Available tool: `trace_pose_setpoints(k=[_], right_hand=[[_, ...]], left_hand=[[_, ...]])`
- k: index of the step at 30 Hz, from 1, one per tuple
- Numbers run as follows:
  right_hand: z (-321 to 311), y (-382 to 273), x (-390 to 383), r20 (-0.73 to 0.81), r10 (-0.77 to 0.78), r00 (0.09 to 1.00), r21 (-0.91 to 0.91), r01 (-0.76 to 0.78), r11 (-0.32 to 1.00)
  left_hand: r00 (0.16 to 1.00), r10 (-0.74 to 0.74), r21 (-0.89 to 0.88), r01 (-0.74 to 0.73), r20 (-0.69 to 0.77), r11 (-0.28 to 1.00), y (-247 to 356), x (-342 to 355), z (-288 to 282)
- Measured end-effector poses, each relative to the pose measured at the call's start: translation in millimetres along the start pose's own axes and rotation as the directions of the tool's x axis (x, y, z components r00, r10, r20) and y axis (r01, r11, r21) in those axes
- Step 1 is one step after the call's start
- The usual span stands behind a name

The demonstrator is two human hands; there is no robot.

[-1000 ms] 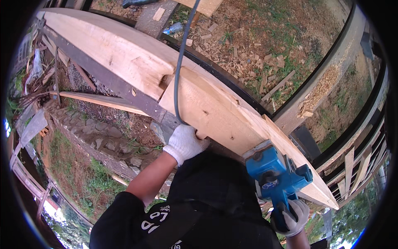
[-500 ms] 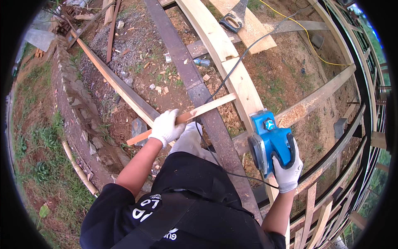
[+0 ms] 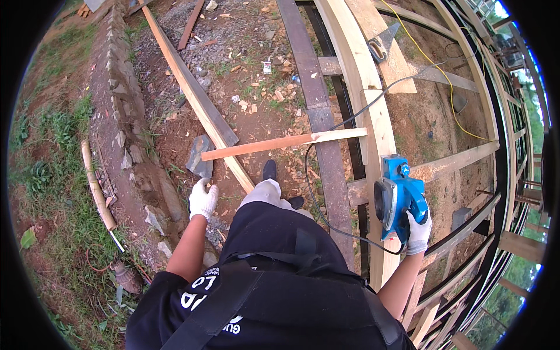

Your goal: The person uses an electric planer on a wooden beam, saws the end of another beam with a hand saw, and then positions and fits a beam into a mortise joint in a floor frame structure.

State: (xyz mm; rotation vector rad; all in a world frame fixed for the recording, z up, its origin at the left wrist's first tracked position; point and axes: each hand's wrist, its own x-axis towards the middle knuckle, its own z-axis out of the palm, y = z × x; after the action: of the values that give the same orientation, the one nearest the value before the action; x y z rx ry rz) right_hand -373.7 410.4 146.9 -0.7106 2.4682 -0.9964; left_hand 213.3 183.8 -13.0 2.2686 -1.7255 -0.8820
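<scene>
My left hand (image 3: pixel 203 201), in a white glove, is empty with fingers slightly apart, below a thin wooden stick (image 3: pixel 256 146) that lies crosswise over a dark weathered beam (image 3: pixel 294 35) to a pale curved beam (image 3: pixel 356 52). My right hand (image 3: pixel 417 233), also gloved, is closed on the handle of a blue electric planer (image 3: pixel 399 192), which is on the pale beam. A black cord (image 3: pixel 312 192) loops from the planer across the dark beam.
A handsaw (image 3: pixel 382 44) lies on a board (image 3: pixel 402 81); a yellow cord (image 3: pixel 452 93) runs over the frame. A long plank (image 3: pixel 175 70) and a grey slab (image 3: pixel 201 157) are on the dirt, beside a low stone edge (image 3: pixel 137 146). Timber framing fills the right side.
My left hand has left the beam, gripped the stick, then let it go and moved down. The view has turned and pulled back. My right hand keeps hold of the planer.
</scene>
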Motion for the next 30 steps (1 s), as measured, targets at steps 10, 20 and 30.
trace_pose_setpoints(k=[10,20,30], right_hand=[[-12,4,15,-0.047,-0.041,0.998,-0.107,0.036,0.994],[-36,36,18,0.056,-0.377,0.924,-0.423,0.364,0.830],[78,-166,1,0.014,-0.728,0.686,-0.067,0.727,0.683]], left_hand=[[0.755,-0.343,-0.349,0.589,0.558,0.729,-127,12,56],[0.891,-0.267,-0.233,0.366,0.368,0.901,-65,-90,-9],[0.669,-0.579,-0.091,0.687,0.466,0.721,-234,-220,63]])
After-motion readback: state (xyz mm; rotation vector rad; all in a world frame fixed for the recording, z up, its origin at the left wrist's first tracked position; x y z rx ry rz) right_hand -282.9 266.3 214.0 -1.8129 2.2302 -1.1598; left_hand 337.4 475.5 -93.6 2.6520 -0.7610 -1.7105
